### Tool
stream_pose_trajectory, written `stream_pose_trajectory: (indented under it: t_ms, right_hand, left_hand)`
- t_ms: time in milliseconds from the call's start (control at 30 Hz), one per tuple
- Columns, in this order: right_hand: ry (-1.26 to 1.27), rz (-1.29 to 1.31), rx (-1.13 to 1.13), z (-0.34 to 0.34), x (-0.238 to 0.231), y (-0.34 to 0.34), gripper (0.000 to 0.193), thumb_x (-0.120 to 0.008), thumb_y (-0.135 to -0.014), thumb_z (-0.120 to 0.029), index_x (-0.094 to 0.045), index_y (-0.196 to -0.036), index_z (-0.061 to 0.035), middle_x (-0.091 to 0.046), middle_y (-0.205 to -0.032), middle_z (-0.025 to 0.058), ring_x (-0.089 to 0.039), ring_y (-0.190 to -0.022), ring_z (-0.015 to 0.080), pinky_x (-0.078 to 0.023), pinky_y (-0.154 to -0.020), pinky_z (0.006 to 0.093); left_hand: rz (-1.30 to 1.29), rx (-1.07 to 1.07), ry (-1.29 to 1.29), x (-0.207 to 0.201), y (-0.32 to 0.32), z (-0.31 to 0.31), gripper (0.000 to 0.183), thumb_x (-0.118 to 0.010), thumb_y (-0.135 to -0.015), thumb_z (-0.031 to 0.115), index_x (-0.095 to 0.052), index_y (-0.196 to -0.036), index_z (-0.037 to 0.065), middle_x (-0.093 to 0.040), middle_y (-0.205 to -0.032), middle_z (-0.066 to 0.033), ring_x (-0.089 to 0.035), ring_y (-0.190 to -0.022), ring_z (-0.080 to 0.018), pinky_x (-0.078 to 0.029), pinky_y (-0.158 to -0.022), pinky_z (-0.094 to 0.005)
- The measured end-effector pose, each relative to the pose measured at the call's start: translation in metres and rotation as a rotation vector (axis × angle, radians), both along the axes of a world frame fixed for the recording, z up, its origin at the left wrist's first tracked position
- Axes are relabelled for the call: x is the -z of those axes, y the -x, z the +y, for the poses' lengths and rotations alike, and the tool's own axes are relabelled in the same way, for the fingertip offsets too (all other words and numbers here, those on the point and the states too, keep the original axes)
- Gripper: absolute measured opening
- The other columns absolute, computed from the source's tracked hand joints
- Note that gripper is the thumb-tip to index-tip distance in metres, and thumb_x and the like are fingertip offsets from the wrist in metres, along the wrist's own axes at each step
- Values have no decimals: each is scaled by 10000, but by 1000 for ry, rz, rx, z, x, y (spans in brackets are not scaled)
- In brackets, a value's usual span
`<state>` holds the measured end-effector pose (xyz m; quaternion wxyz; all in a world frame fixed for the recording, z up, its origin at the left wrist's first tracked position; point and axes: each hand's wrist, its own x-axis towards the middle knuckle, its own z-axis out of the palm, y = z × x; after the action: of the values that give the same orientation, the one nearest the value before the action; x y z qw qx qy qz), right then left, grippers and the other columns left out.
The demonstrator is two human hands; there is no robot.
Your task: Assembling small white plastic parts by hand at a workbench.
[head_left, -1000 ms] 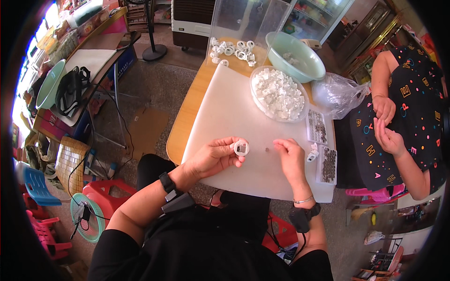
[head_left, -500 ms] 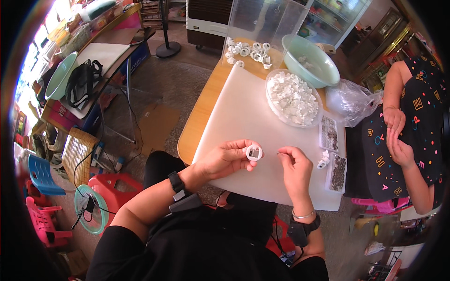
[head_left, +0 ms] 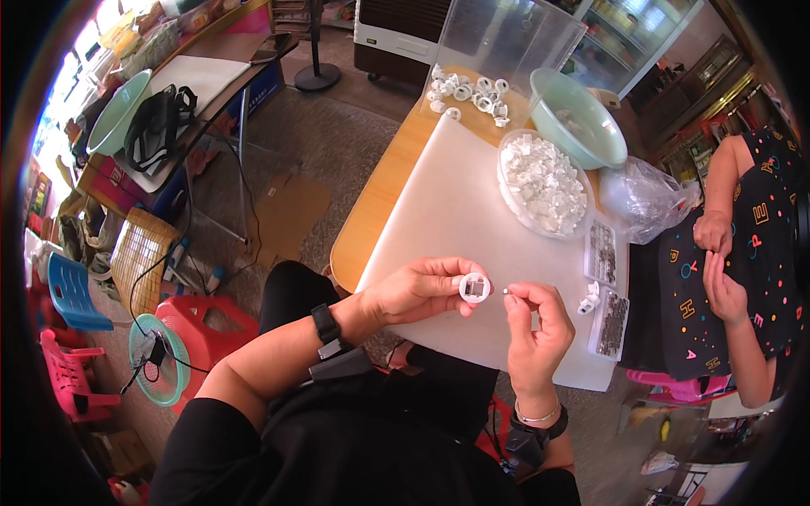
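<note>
My left hand (head_left: 430, 289) is closed around the edge of a small round white plastic part (head_left: 474, 288), whose face has a square recess with dark metal in it. Just to its right, my right hand (head_left: 538, 325) pinches a tiny metal piece (head_left: 506, 292) between thumb and forefinger, a short gap from the round part. Both hands are over the near part of a white board (head_left: 439, 219). To the right of my right hand lie a white plastic fitting (head_left: 589, 298) and two clear trays of small dark metal pieces, a near one (head_left: 609, 325) and a farther one (head_left: 602, 253).
A round tub (head_left: 544, 183) heaped with white plastic pieces stands beyond my hands, beside a pale green basin (head_left: 582, 118) and a plastic bag (head_left: 645, 194). White round fittings (head_left: 468, 91) lie at the table's far end. A co-worker's hands (head_left: 717, 261) are at the right.
The view has shifted slightly, moving the table rightward in the picture. My right hand has turned, and the tiny metal piece in its fingertips now shows more plainly beside the round part.
</note>
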<state>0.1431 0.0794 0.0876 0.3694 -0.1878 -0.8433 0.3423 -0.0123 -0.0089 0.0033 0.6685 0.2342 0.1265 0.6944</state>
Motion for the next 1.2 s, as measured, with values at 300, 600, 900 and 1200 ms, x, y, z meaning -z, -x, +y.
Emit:
stream_pose_trajectory:
  t_ms: [300, 600, 900, 1200]
  right_hand:
    - [423, 21, 21, 7, 30, 15, 48, -596, -856, 2, -600, -904, 3, -602, -861, 50, -571, -751, 110, -467, -673, 245]
    - [-49, -29, 2, 8, 21, 17, 115, -621, -790, 52, -614, -887, -8, -609, -865, 92, -593, -752, 218, -492, -666, 310]
    - [-394, -93, -83, 11, 19, 16, 193, -630, -721, 81, -574, -864, -37, -560, -797, 82, -553, -733, 266, -462, -635, 378]
    - [-380, -180, -169, 14, 12, 12, 157, -620, -742, 58, -556, -858, -27, -549, -802, 90, -534, -729, 276, -451, -655, 383]
  left_hand:
    - [-81, -96, 41, 3, 1, 3, 252, -477, -971, 131, -536, -1159, -25, -578, -1093, -86, -570, -986, -173, -482, -890, -303]
    - [-18, -68, 63, 4, -1, 4, 272, -535, -938, 105, -539, -1179, -21, -585, -1081, -72, -583, -925, -164, -479, -895, -293]
    - [41, -76, 89, 5, -3, 5, 223, -550, -919, 65, -577, -1124, -17, -609, -1046, -89, -591, -926, -179, -480, -871, -309]
    - [124, -88, 131, 6, -2, 4, 216, -548, -919, 59, -594, -1114, -21, -625, -1034, -105, -607, -908, -185, -499, -845, -311]
